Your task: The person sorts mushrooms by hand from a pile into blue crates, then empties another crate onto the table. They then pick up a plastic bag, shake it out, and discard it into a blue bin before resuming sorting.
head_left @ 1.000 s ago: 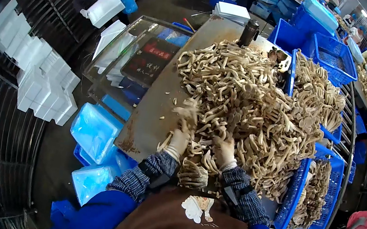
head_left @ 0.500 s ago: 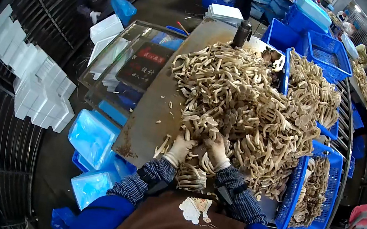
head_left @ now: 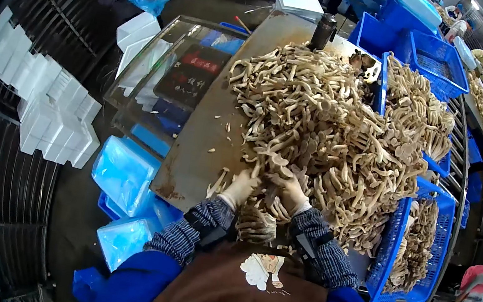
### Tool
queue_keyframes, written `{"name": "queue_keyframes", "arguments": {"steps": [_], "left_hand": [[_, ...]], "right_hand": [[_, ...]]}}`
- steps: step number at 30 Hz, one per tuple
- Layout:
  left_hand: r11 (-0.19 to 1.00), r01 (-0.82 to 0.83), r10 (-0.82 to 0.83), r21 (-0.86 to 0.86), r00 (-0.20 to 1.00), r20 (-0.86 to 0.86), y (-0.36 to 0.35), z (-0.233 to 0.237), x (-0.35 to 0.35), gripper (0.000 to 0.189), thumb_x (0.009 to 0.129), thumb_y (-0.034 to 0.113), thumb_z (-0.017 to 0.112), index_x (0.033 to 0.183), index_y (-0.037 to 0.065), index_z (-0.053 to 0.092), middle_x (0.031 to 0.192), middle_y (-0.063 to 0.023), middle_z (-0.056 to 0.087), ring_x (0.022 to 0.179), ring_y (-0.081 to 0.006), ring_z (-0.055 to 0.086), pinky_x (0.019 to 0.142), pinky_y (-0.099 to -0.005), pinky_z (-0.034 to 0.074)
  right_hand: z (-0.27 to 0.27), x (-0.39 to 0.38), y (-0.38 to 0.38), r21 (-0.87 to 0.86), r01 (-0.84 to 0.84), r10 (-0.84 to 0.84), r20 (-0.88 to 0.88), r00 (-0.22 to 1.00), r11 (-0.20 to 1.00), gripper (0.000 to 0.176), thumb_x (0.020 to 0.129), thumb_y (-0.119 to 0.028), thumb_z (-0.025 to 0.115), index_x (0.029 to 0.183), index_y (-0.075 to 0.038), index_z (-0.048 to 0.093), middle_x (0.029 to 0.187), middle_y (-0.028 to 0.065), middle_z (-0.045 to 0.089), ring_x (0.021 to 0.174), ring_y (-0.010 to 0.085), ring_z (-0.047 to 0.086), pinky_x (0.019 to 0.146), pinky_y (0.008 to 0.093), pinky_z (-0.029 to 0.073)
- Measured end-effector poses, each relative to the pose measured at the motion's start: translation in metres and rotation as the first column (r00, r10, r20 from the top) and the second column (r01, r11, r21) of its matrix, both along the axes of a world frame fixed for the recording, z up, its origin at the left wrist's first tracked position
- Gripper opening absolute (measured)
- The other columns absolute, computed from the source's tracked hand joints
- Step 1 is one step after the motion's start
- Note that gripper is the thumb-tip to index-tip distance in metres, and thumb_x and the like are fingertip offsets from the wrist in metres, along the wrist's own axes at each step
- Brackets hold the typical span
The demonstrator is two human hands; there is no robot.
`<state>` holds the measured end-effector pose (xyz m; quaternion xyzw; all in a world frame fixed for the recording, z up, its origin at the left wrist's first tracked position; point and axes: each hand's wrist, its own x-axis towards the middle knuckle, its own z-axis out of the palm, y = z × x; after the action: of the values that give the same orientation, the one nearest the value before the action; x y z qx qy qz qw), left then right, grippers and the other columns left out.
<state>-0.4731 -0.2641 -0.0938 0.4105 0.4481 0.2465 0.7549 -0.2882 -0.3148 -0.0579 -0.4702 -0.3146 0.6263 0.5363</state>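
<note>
- Now your left hand (head_left: 242, 185) has its grip curled shut on mushrooms (head_left: 269, 175) at the near edge of the pile (head_left: 322, 119), just below the centre of the frame.
- Your right hand (head_left: 290, 192), just beside it, is closed on the same clump, and the fingertips of both hands nearly meet.
- The pile spreads up and right from your hands across the metal surface (head_left: 198, 144).
- A smaller bunch (head_left: 256, 223) lies just below your hands.
- A blue crate (head_left: 390, 257) stands at lower right.
</note>
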Motion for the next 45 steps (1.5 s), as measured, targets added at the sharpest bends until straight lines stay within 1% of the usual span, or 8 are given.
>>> {"name": "queue_keyframes", "arguments": {"steps": [6,15,18,20,25,36,42,45], "left_hand": [[0.826,-0.447,0.504,-0.343,0.859,0.094,0.017,-0.009,-0.014,0.027,0.083,0.002,0.059,0.108,-0.007,0.053,0.081,-0.0055,0.059,0.066,-0.0150,0.052,0.059,-0.0279,0.044],[0.877,-0.019,0.062,0.480,0.995,-0.075,0.016,-0.035,-0.032,0.029,0.085,0.010,0.056,0.113,0.002,0.057,0.101,-0.0148,0.062,0.092,-0.0267,0.060,0.083,-0.0344,0.047],[0.233,0.677,0.116,0.698,0.693,-0.711,0.020,-0.029,-0.050,0.032,0.077,0.013,0.064,0.108,0.007,0.063,0.097,-0.0155,0.064,0.092,-0.0278,0.061,0.086,-0.0343,0.047],[0.263,0.884,0.033,0.387,0.393,-0.919,0.023,-0.047,-0.047,0.042,0.085,0.025,0.055,0.125,0.013,0.051,0.113,-0.0141,0.057,0.095,-0.0239,0.060,0.082,-0.0340,0.048],[0.923,0.071,0.029,0.377,0.967,-0.253,0.028,-0.129,-0.035,0.037,0.090,0.021,0.053,0.123,0.005,0.052,0.101,-0.0095,0.062,0.092,-0.0198,0.059,0.077,-0.0336,0.047],[0.873,-0.344,0.384,-0.347,0.922,0.054,0.015,0.085,0.041,0.026,0.087,0.002,0.055,0.113,0.002,0.059,0.109,-0.0103,0.062,0.095,-0.0210,0.061,0.082,-0.0323,0.051],[0.976,-0.180,0.149,0.124,0.962,0.228,0.017,0.055,0.048,0.044,0.076,-0.009,0.056,0.119,-0.003,0.056,0.108,-0.0083,0.063,0.093,-0.0177,0.060,0.084,-0.0293,0.048],[0.977,-0.192,0.178,0.097,0.975,0.136,0.020,0.065,0.037,0.046,0.076,-0.009,0.055,0.122,-0.005,0.051,0.108,-0.0080,0.062,0.091,-0.0169,0.060,0.080,-0.0273,0.050]], "right_hand": [[-0.017,-0.005,-0.010,-0.070,0.296,-0.248,0.387,0.888,0.953,0.040,0.079,0.002,0.061,0.118,-0.002,0.053,0.099,0.0132,0.063,0.083,0.0230,0.063,0.077,0.0304,0.052],[0.078,-0.019,0.031,-0.460,0.357,-0.119,0.469,0.875,0.813,0.036,0.092,-0.017,0.054,0.125,-0.002,0.051,0.094,0.0183,0.063,0.088,0.0266,0.063,0.078,0.0392,0.050],[-0.034,0.012,0.029,-0.248,0.483,-0.227,0.646,0.728,0.840,0.047,0.085,-0.031,0.066,0.118,-0.001,0.050,0.081,0.0121,0.063,0.070,0.0191,0.062,0.060,0.0336,0.052],[-0.025,0.006,0.025,-0.178,0.471,-0.260,0.643,0.720,0.864,0.044,0.084,-0.027,0.067,0.117,-0.002,0.051,0.081,0.0100,0.062,0.066,0.0175,0.059,0.057,0.0309,0.049],[-0.009,0.003,0.033,-0.088,0.647,-0.388,0.736,0.554,0.757,0.040,0.080,-0.031,0.067,0.104,0.000,0.059,0.098,0.0220,0.064,0.093,0.0376,0.061,0.082,0.0413,0.047],[0.046,-0.009,0.024,-0.285,0.458,-0.033,0.820,0.571,0.842,0.036,0.092,-0.027,0.049,0.120,-0.005,0.054,0.129,0.0253,0.046,0.102,0.0358,0.059,0.091,0.0408,0.044],[-0.002,-0.011,0.012,0.147,-0.027,-0.120,0.888,0.445,0.989,0.037,0.086,-0.017,0.058,0.121,-0.005,0.055,0.103,0.0151,0.062,0.097,0.0289,0.059,0.099,0.0354,0.036],[0.053,0.001,-0.001,-0.331,0.404,-0.422,0.020,0.906,0.853,0.038,0.085,-0.010,0.061,0.122,-0.005,0.055,0.102,0.0116,0.063,0.090,0.0233,0.061,0.072,0.0265,0.052]]}}
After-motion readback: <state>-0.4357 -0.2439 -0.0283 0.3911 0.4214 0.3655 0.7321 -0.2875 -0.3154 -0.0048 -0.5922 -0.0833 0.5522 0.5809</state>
